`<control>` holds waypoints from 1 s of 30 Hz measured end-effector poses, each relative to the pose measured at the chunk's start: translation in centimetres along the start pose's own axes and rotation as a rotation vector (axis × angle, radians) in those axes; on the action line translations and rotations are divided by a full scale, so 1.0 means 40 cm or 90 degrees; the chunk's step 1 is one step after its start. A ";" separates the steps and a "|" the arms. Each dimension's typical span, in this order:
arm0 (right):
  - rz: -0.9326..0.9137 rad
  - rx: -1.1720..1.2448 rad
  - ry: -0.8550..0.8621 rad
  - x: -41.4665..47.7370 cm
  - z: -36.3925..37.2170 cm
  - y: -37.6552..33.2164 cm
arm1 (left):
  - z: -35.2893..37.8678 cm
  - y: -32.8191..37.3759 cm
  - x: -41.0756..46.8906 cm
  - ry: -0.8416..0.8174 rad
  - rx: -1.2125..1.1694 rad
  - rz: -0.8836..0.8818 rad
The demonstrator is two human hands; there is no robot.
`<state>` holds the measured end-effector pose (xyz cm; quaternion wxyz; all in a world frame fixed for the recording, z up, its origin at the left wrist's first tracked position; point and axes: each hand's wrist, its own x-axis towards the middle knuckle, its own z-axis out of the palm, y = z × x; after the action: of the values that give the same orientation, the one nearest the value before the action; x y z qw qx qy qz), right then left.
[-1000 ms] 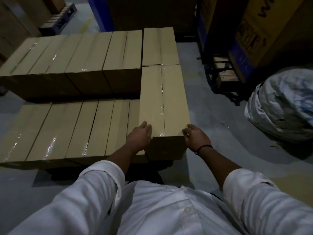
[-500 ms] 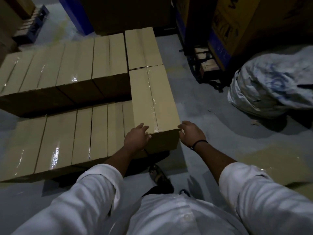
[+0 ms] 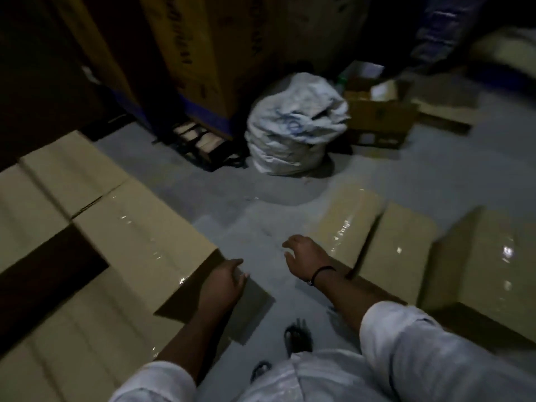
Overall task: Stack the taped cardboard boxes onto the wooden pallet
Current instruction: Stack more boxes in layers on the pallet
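filling the left side, a stack of taped cardboard boxes (image 3: pixel 43 329) carries a top box (image 3: pixel 139 236), its long axis and tape strip running diagonally from the near end toward upper left. three more taped boxes (image 3: pixel 400 245) lie on the floor (image 3: pixel 261 204) at right. left hand (image 3: pixel 223 282) lies against the top box's near end, fingers together, seemingly relaxed. right hand (image 3: pixel 307 256) hovers beside the nearest of the three, fingers spread, empty.

Motion blur softens all outlines. Whether the left hand (image 3: pixel 224 281) grips or merely touches the top box (image 3: pixel 139 236) cannot be told. Left of its fingers, the box stack (image 3: pixel 66 358) leaves the frame, its support hidden. Print on the tall cartons (image 3: pixel 197 53) beyond the fingers is illegible.
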<state>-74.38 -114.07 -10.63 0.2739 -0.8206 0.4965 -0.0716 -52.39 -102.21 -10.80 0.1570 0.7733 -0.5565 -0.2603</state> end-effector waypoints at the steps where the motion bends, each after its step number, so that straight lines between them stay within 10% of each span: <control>1: 0.036 0.013 0.023 -0.033 -0.005 0.020 | 0.012 0.020 0.005 -0.016 -0.003 0.022; 14: 0.317 0.069 0.186 -0.314 -0.034 0.256 | 0.171 0.240 0.075 -0.167 0.027 0.264; 30: 0.403 0.185 0.105 -0.056 -0.165 0.670 | 0.347 0.558 0.449 -0.242 0.138 0.213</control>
<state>-98.87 -124.22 -18.68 0.3556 -0.5700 0.7311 -0.1188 -73.39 -125.88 -14.33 0.0066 0.6201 -0.7204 -0.3104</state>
